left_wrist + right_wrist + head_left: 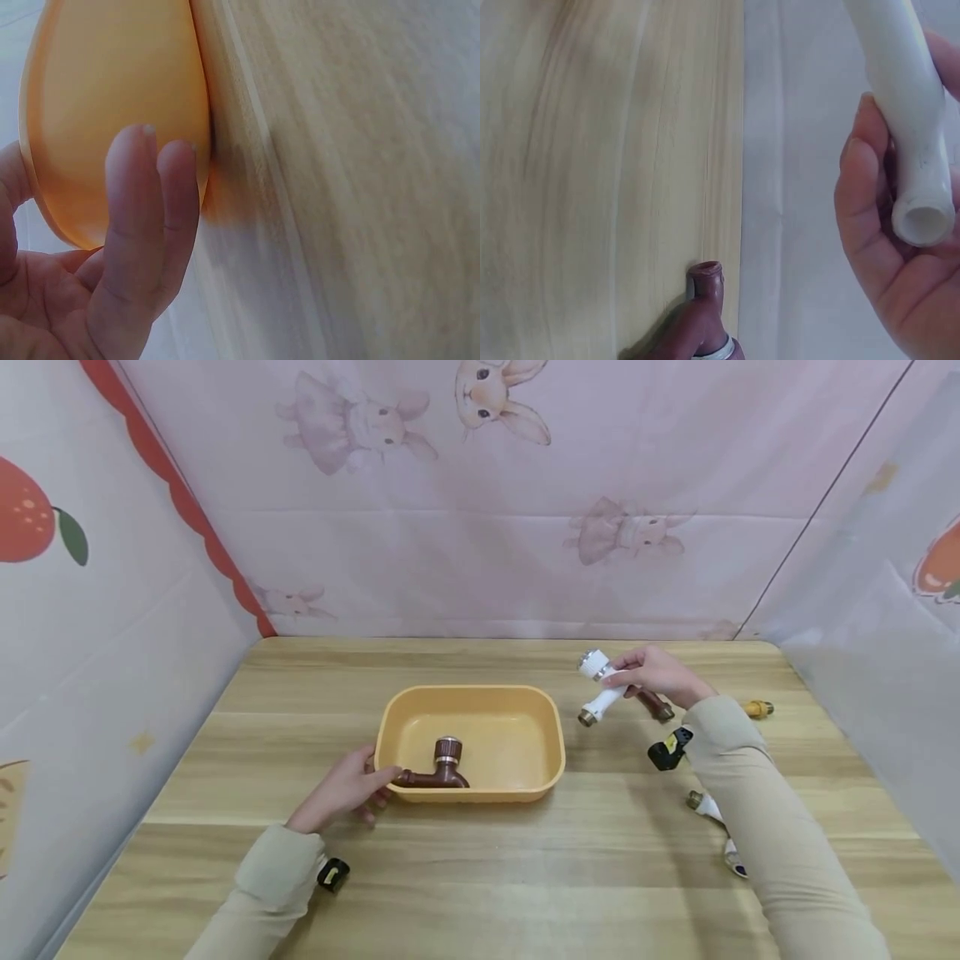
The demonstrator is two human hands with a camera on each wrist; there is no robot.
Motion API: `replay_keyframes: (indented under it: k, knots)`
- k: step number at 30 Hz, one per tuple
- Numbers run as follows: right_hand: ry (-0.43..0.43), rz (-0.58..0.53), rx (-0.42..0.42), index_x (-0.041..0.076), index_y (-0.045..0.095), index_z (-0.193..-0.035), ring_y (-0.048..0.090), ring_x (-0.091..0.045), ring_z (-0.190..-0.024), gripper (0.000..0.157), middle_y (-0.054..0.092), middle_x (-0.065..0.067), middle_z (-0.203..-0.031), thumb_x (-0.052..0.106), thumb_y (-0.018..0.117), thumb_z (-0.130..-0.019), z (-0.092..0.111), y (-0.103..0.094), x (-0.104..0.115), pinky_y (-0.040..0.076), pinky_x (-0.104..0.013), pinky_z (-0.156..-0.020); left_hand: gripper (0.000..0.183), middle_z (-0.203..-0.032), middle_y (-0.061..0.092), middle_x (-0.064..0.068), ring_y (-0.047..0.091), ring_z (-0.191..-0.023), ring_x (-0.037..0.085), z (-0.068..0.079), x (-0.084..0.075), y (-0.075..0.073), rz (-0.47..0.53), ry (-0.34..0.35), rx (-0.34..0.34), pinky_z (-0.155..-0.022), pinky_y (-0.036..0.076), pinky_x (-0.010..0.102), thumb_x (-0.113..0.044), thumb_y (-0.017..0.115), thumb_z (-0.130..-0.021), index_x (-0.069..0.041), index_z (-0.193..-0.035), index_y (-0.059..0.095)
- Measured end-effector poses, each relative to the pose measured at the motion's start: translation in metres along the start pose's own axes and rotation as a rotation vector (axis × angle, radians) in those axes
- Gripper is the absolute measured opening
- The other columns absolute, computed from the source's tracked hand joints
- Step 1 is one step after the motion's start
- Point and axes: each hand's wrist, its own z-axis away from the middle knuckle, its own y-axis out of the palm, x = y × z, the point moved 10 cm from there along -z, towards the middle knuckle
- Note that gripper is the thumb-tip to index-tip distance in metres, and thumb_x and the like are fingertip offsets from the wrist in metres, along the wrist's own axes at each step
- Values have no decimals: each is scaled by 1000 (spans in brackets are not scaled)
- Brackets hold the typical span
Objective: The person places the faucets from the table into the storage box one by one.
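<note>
A white angle valve (604, 700) with a ribbed knob and a brass threaded end is held above the table by my right hand (660, 675). In the right wrist view, fingers and thumb grip its white pipe (911, 127), whose open end faces the camera. A brown angle valve (447, 768) lies inside the yellow tub (517, 693), along its near wall. My left hand (348, 787) pinches the tub's left near corner, thumb over the rim and fingers outside. Beyond the right hand, another brown valve (657, 705) rests on the table, partly hidden; it also shows low in the right wrist view.
On the table's right side lie a yellow-brown fitting (757, 709) and a white valve (707, 807) partly covered by the right sleeve. Patterned curtains (480, 568) bound the wooden table (480, 877) at the back and sides. Black wrist cameras (670, 749) sit on both cuffs.
</note>
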Motion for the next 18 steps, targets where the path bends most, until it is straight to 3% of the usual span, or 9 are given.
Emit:
replay_keyframes:
  k: [6, 13, 18]
  knots:
    - [0, -51, -36, -11, 57, -109, 60, -15, -73, 37, 64, -9, -92, 11, 67, -81, -3, 3, 0, 55, -29, -69, 44, -76, 58, 15, 57, -61, 24, -1, 2, 0, 1, -7, -5, -47, 55, 39, -17, 58, -89, 2, -126, 42]
    - [3, -109, -85, -16, 56, -107, 59, -8, -70, 36, 62, -9, -93, 6, 67, -81, 0, 12, 18, 55, -23, -65, 45, -77, 59, 15, 58, -62, 25, -1, 1, -1, 9, -17, -3, -47, 55, 39, -18, 58, -89, 2, -126, 41]
    - [37, -133, -76, -14, 56, -107, 58, -8, -75, 36, 56, -20, -115, 8, 67, -81, -1, 22, 26, 54, -23, -66, 45, -77, 59, 15, 58, -62, 25, -1, 0, -2, 3, -23, -4, -47, 55, 38, -18, 57, -89, 2, -125, 41]
